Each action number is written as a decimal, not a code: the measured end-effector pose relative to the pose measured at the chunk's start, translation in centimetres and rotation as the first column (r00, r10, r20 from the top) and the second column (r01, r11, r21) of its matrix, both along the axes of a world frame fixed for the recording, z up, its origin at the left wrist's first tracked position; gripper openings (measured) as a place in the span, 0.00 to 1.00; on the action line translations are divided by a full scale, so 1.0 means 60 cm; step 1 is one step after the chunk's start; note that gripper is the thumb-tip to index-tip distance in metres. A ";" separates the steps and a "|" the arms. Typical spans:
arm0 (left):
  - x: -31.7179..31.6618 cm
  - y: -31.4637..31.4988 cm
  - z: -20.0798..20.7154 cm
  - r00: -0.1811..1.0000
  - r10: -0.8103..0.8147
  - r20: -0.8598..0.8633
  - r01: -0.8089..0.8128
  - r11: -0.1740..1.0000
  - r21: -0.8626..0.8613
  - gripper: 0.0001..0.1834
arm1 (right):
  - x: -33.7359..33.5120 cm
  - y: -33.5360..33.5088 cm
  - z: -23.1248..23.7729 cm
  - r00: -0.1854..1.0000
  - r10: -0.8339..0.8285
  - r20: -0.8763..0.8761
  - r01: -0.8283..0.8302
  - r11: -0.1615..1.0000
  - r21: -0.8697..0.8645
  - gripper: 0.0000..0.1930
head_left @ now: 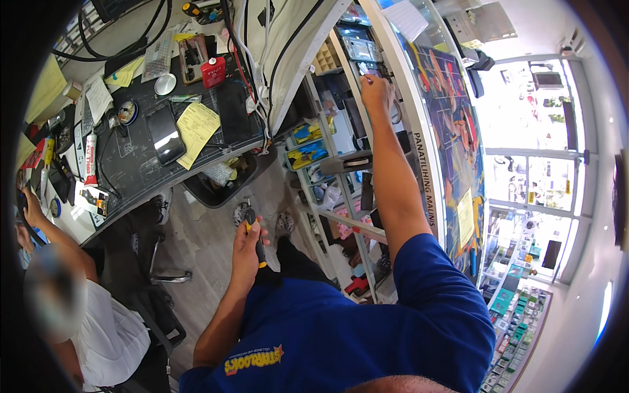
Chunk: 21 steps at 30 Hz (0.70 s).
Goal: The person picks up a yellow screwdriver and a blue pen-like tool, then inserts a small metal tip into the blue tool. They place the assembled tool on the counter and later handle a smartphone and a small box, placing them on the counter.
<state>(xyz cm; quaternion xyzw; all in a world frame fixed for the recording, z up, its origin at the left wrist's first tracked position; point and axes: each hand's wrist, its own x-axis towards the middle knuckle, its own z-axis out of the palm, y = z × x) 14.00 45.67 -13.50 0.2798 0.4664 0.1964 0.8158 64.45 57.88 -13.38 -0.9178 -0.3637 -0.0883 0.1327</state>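
My left hand point(246, 247) is wrapped round a black and yellow screwdriver point(261, 254), held upright in front of my body above the floor. My right arm stretches far forward over the shelved glass display case point(386, 39). At its end my right hand point(377, 97) has its fingers pinched together at the upper shelf. Something small and pale may be at the fingertips, but it is too small to name. Just beyond that hand lie a flat grey device point(362, 50) and other boxed items.
A dark workbench point(141, 160) at left bears a black phone point(165, 134), yellow paper point(196, 131) and a red bottle point(213, 73). A black bin point(229, 187) stands beneath it. Another person point(108, 327) sits at lower left, one hand point(31, 208) at the bench.
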 end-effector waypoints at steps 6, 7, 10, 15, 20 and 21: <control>0.002 0.011 -0.015 0.999 0.034 -0.001 -0.034 0.998 0.058 0.26 | -0.073 -0.027 0.047 0.980 0.061 -0.187 -0.030 0.986 0.166 0.24; 0.009 0.019 -0.013 0.999 0.051 0.010 -0.052 0.995 0.084 0.26 | -0.136 -0.044 0.067 0.920 0.136 -0.367 -0.012 0.947 0.322 0.22; 0.018 0.052 0.005 0.998 0.065 0.026 -0.068 0.987 0.143 0.27 | -0.271 -0.120 0.069 0.846 0.256 -0.469 -0.100 0.938 0.331 0.19; 0.014 0.094 0.034 0.991 0.065 0.117 -0.075 0.994 0.081 0.29 | -0.468 -0.293 0.000 0.587 0.477 -0.654 -0.554 0.826 0.105 0.14; 0.021 0.114 0.033 0.965 0.176 0.192 -0.193 0.978 0.075 0.29 | -0.578 -0.399 -0.011 0.305 0.404 -0.862 -0.668 0.736 0.109 0.15; 0.022 0.118 0.035 0.962 0.188 0.197 -0.206 0.975 0.079 0.28 | -0.584 -0.395 -0.003 0.250 0.358 -0.900 -0.666 0.738 0.109 0.16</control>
